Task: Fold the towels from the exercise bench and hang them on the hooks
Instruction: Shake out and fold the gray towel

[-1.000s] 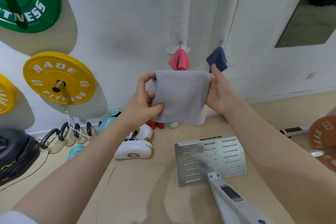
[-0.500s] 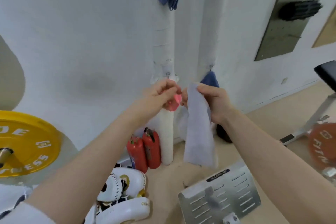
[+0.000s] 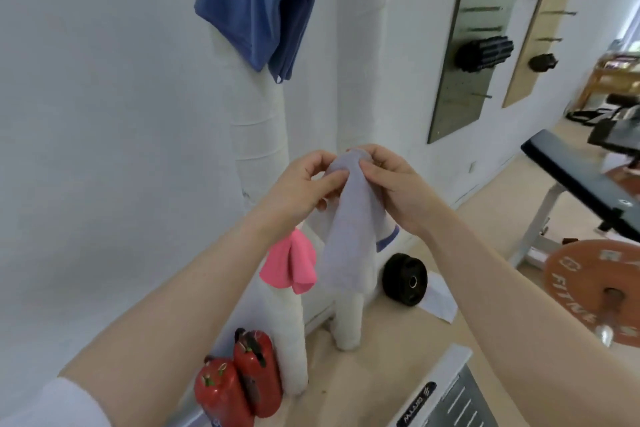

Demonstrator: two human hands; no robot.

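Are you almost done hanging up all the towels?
Getting there. A pink towel and a big blue towel already hang on the wall. Both hands, left hand and right hand, pinch the folded grey towel at its top; it still needs hanging.

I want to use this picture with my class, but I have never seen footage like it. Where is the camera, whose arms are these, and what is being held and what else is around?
There is no machine here. The camera sits on a person's head and looks forward and down, so the two bare arms reaching in are that person's own.

The left hand and the right hand both pinch the top of a grey towel, which hangs down folded between them in front of a white wall.

A pink towel hangs just beside it to the left, and a blue towel hangs higher up. The hooks themselves are hidden.

On the floor stand two red fire extinguishers and a black weight plate. At the right is a black exercise bench.
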